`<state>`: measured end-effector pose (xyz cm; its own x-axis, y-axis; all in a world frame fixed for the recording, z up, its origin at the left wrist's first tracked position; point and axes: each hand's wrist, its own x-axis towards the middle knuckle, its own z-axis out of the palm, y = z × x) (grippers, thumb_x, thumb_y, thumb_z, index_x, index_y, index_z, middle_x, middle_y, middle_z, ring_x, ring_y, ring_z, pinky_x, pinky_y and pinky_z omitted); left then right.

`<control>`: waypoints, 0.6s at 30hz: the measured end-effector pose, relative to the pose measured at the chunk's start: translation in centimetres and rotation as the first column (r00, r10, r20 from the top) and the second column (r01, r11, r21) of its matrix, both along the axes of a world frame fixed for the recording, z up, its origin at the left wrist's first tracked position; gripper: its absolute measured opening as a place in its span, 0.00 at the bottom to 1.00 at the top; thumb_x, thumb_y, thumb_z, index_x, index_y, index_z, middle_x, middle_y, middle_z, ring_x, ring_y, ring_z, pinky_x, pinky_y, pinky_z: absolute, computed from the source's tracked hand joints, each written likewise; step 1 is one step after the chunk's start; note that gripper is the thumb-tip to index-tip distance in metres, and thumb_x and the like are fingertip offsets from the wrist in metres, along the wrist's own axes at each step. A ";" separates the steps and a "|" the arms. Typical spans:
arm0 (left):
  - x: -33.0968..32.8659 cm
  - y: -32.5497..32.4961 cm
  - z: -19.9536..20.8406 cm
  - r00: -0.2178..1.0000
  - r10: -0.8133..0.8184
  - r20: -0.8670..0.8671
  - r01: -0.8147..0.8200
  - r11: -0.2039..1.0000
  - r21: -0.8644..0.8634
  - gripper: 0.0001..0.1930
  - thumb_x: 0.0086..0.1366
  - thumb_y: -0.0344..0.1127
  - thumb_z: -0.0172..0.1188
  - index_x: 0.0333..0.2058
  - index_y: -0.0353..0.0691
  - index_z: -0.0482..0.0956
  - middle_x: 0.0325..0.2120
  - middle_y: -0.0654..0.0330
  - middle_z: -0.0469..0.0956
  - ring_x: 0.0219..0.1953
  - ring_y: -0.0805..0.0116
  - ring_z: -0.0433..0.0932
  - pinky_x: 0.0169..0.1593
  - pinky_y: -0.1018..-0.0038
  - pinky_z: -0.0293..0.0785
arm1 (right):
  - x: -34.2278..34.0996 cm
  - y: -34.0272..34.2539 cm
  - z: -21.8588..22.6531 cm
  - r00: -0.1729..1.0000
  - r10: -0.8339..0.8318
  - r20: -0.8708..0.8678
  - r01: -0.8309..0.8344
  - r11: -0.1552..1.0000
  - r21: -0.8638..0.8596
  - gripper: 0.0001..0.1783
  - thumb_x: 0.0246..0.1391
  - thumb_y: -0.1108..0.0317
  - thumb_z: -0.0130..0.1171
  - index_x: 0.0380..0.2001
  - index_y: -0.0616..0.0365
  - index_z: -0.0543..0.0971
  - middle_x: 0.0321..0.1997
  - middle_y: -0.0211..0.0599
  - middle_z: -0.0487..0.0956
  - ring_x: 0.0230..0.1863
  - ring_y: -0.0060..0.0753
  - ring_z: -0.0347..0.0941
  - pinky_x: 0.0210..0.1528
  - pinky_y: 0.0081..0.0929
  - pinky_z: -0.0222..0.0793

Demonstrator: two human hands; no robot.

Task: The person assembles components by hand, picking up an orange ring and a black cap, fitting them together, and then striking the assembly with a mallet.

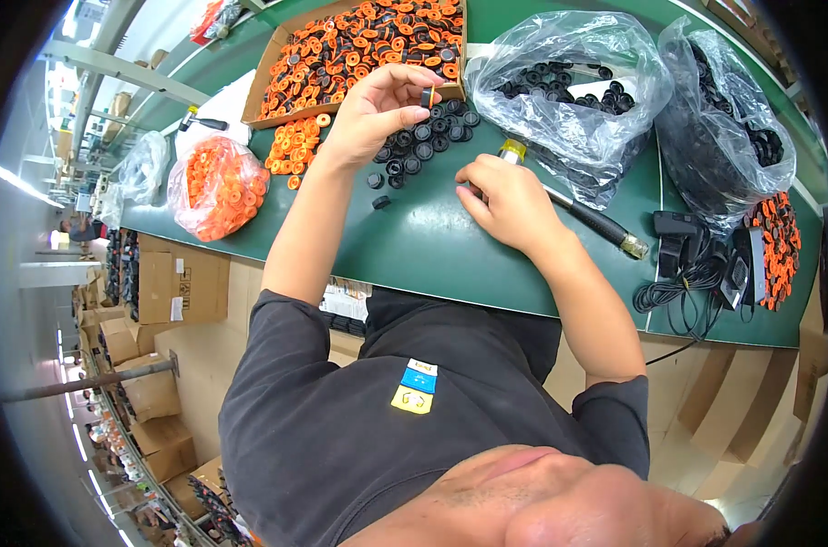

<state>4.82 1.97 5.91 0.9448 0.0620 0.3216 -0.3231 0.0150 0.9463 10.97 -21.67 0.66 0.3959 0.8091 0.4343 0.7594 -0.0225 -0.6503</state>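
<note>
Between the thumb and fingers of my left hand (377, 114), a small round black and orange cap (427, 97) is pinched on edge. Loose black round caps (421, 150) lie on the green table just below that hand. My right hand (510, 201) rests low over the table, its fingers curled inward; a dark spot shows between thumb and forefinger, too hidden to name. A hammer (596, 219) with a yellow-ended head and black grip lies beside and partly behind this hand. Loose orange rings (295, 143) are piled left of my left forearm.
A cardboard box (261, 96) of black and orange caps stands at the back. Clear bags of black caps (578, 137) (729, 137) and a bag of orange rings (218, 187) flank the work area. Coiled black cable (674, 294) and more caps (777, 246) lie at right.
</note>
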 end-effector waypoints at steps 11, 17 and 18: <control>4.2 8.9 -1.6 0.674 0.729 0.119 -0.605 0.452 0.656 0.30 0.64 0.45 0.68 0.61 0.39 0.74 0.49 0.55 0.81 0.43 0.69 0.82 0.49 0.71 0.78 | 0.3 0.1 0.0 1.000 0.003 -0.001 -0.003 0.999 -0.039 0.06 0.54 0.67 0.64 0.33 0.57 0.81 0.31 0.39 0.78 0.33 0.46 0.78 0.36 0.41 0.74; -7.6 6.3 0.4 0.768 0.606 -0.206 -0.161 0.494 0.854 0.12 0.65 0.38 0.65 0.43 0.38 0.82 0.36 0.61 0.83 0.37 0.72 0.79 0.41 0.73 0.76 | -0.3 0.1 0.4 0.998 0.011 -0.058 -0.013 0.999 -0.044 0.06 0.54 0.69 0.64 0.35 0.58 0.81 0.31 0.39 0.77 0.33 0.46 0.78 0.35 0.41 0.74; -9.7 4.8 0.2 0.796 0.569 -0.206 -0.127 0.489 0.863 0.12 0.64 0.37 0.67 0.43 0.37 0.82 0.34 0.60 0.81 0.35 0.72 0.78 0.40 0.73 0.75 | -0.6 0.2 0.7 0.999 0.031 -0.026 -0.032 0.998 -0.052 0.06 0.54 0.69 0.64 0.35 0.58 0.80 0.31 0.40 0.77 0.32 0.47 0.78 0.35 0.41 0.74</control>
